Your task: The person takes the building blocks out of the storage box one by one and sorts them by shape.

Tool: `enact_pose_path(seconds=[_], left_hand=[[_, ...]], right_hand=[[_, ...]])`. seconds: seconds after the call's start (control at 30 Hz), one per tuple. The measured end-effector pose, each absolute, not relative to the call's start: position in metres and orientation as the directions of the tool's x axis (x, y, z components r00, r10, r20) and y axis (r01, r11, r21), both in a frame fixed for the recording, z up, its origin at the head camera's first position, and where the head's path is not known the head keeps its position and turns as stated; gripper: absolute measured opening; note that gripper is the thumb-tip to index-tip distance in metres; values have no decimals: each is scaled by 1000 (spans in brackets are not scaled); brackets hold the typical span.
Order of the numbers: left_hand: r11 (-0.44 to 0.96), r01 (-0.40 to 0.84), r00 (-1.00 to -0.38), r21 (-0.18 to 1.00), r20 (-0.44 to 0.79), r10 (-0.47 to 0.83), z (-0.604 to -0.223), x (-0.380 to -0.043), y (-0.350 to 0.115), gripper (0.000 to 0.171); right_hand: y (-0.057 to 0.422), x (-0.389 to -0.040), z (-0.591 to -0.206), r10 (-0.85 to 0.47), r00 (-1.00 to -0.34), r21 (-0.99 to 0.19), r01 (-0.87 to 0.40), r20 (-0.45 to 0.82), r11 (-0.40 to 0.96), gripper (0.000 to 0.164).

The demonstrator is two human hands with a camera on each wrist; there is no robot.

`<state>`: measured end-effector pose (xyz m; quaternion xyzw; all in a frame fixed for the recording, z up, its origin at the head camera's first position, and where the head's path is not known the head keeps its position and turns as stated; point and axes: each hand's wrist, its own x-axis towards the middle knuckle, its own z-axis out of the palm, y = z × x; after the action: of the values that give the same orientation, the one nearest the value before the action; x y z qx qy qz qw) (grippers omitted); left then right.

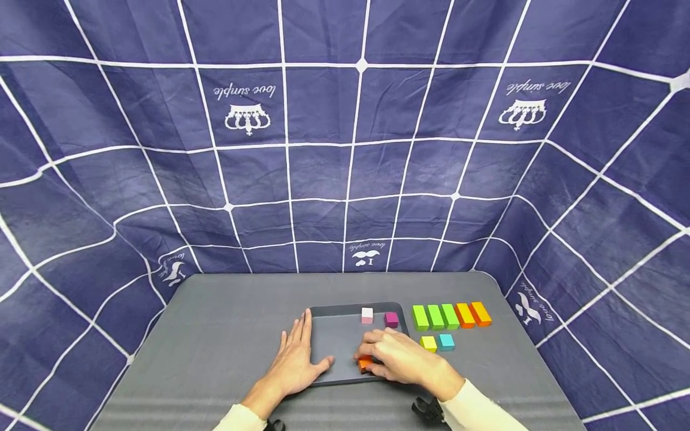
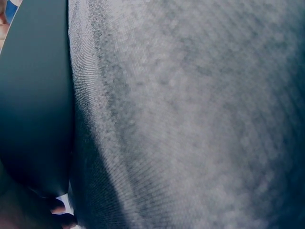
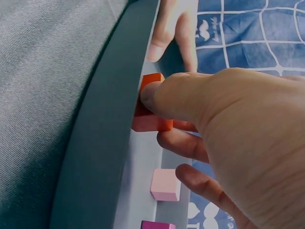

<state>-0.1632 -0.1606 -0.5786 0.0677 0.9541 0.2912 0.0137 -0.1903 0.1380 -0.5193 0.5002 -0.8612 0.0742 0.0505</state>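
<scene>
A shallow grey tray (image 1: 339,335) lies on the table. My left hand (image 1: 291,363) rests across its left rim with the fingers extended and the thumb spread inward. Inside the tray, near the front wall, my right hand (image 1: 396,356) grips an orange block (image 1: 365,363). The right wrist view shows the thumb pressed on this orange block (image 3: 153,123), close to the tray wall; the fingers partly hide its far side. A pale pink cube (image 1: 367,315) and a magenta cube (image 1: 391,319) sit near the tray's back wall.
Right of the tray stands a row of green blocks (image 1: 435,317) and two orange blocks (image 1: 472,314). A yellow cube (image 1: 428,343) and a blue cube (image 1: 446,342) lie in front of them. A dark blue gridded cloth (image 1: 318,173) hangs around the table's back and sides.
</scene>
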Motion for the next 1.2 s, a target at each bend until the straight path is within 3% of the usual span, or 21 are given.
enact_pose_path(seconds=[0.73,1.2], left_hand=[[816,126,-991,565,36,128,-576,-157,-161,131],[803,135,-989,580,36,140,-577,-155,-161,130]], right_hand=[[152,-191,-505,-836,-475,-88,-878,275,470,30],[167,-188,-499,-795,-525,-91,-847,303,524,29]])
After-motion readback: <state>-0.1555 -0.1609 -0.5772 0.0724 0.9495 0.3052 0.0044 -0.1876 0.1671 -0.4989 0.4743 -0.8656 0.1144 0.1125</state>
